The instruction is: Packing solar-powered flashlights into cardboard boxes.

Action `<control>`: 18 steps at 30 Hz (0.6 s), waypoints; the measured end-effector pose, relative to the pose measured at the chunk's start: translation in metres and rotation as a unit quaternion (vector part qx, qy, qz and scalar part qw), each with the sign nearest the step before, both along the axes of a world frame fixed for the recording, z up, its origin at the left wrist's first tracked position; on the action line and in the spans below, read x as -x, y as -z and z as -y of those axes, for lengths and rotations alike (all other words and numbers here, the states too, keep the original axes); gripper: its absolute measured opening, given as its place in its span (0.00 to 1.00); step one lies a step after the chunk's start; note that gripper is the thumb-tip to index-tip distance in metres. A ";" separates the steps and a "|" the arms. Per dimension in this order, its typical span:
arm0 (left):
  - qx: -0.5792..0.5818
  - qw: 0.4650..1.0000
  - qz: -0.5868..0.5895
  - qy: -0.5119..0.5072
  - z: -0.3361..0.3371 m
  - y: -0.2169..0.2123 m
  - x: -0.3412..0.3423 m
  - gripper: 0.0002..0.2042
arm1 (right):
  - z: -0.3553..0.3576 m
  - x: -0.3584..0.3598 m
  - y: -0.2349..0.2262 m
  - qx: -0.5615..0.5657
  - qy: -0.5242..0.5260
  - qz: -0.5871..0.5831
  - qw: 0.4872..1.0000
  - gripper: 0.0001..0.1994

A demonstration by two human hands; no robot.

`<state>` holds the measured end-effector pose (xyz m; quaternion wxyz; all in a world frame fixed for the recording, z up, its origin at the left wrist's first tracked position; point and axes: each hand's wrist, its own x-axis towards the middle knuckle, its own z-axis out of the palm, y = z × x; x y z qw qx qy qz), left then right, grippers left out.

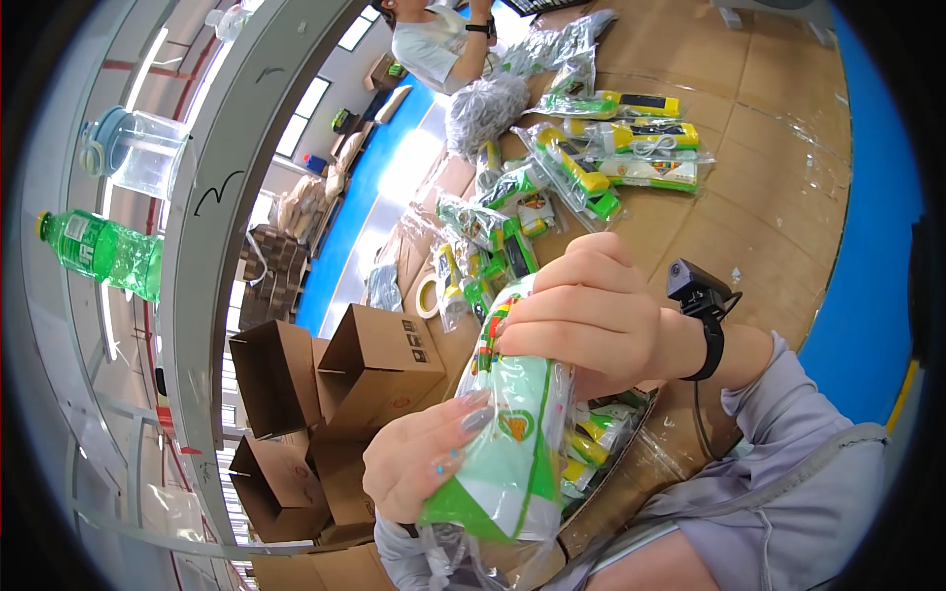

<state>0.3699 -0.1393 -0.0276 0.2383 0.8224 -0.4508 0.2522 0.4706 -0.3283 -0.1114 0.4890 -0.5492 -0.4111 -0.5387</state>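
Note:
Between my hands is a green and white packet (507,424) in a clear plastic bag, tilted, with its loose bag end hanging at the bottom. My left hand (419,458) is closed on its lower left side, thumb on the front. My right hand (591,315) wraps over its upper end, hiding part of it. Below my right hand, an open carton holds several bagged yellow and green pieces (591,443). Beyond the packet lies a loose pile of similar bagged green and yellow items (517,182) on the cardboard-covered table (759,148).
Open cardboard boxes (379,360) stand at the left. A tape roll (427,295) lies near the pile. On a grey beam (212,197) are a green bottle (99,251) and a clear jug (143,153). Another person (431,44) is at the far side, near crumpled grey plastic (485,113).

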 end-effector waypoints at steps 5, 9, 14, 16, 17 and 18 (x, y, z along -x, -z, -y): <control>-0.016 0.999 -0.050 0.004 0.004 -0.010 -0.001 0.12 | -0.005 -0.007 0.002 -0.076 -0.052 -0.029 0.995 0.13; 0.011 0.998 -0.059 0.028 0.007 -0.015 -0.006 0.15 | -0.005 -0.014 0.003 -0.063 -0.075 -0.001 0.995 0.13; -0.028 0.999 -0.011 -0.040 0.001 0.002 -0.002 0.20 | -0.015 -0.023 0.011 -0.023 -0.135 0.003 0.991 0.22; -0.025 0.998 -0.009 -0.049 -0.002 0.009 -0.007 0.22 | -0.017 -0.031 0.022 -0.002 -0.153 -0.011 0.988 0.23; -0.028 0.998 -0.005 -0.055 -0.001 0.002 0.001 0.23 | -0.022 -0.028 0.019 0.009 -0.190 -0.011 0.982 0.24; -0.032 0.998 0.000 -0.063 0.001 -0.006 0.008 0.23 | -0.025 -0.024 0.015 0.004 -0.200 -0.003 0.980 0.24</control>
